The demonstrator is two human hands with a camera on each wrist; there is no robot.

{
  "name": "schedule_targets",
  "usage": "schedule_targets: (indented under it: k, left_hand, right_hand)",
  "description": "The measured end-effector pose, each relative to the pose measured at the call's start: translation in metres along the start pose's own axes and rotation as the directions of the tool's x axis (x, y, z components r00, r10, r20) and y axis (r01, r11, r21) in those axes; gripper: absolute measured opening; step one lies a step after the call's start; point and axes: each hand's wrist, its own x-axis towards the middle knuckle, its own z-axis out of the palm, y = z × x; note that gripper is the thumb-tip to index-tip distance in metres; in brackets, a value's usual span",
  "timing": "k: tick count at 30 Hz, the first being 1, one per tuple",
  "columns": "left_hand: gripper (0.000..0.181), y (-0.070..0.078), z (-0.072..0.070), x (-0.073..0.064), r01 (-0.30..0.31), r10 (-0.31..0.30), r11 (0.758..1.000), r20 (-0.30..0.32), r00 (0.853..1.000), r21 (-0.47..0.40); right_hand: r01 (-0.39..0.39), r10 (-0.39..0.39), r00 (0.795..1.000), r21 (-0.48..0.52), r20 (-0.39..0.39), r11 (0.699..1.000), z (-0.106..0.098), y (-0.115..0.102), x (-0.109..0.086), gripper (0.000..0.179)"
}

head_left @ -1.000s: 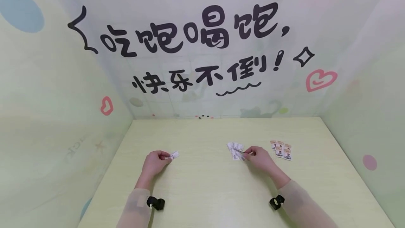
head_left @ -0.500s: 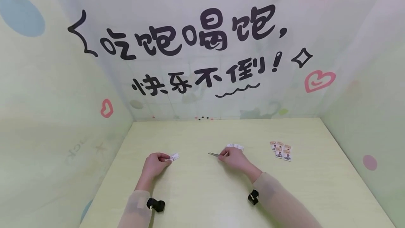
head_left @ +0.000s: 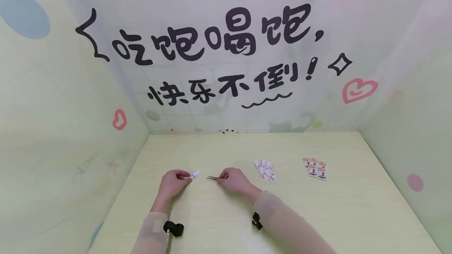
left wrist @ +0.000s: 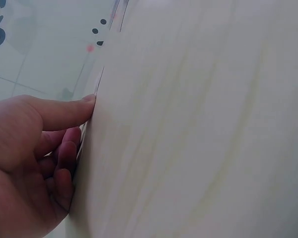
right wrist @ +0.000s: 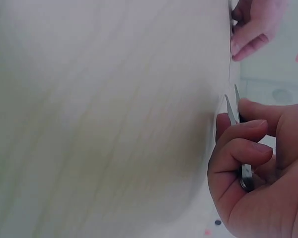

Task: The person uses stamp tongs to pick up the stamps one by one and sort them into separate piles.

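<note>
My left hand [head_left: 173,183] holds the left end of a small white printed packet [head_left: 195,174] lying on the table, its thumb on the near side and fingers on the far side. In the left wrist view that hand [left wrist: 30,144] shows a straight thumb and curled fingers low at the tabletop; only a thin edge of the packet shows. Just to the right, my right hand [head_left: 234,179] grips metal tweezers [head_left: 212,178]. Their tips stand apart with nothing between them and point left at the packet. The right wrist view shows fingers curled round the tweezers [right wrist: 246,177].
Several white packets with purple print [head_left: 265,169] lie in an overlapping group right of centre. Farther right sit several orange-and-white packets [head_left: 315,169]. A pale wooden table [head_left: 219,222] bears them all, with printed fabric walls [head_left: 197,118] on three sides.
My right hand has travelled left with the tweezers, from over the white packets to close beside the left hand. The left hand and its packet have stayed in place.
</note>
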Motion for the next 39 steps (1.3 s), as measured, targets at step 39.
schedule_targets:
  k: [39]
  left_hand:
    - [0.013,0.023,0.008,-0.013,-0.194,0.194,0.978,-0.018,0.981,-0.071]
  right_hand:
    - [-0.027,0.028,0.998,-0.021,0.056,0.999,-0.008,0.003,0.0,0.009]
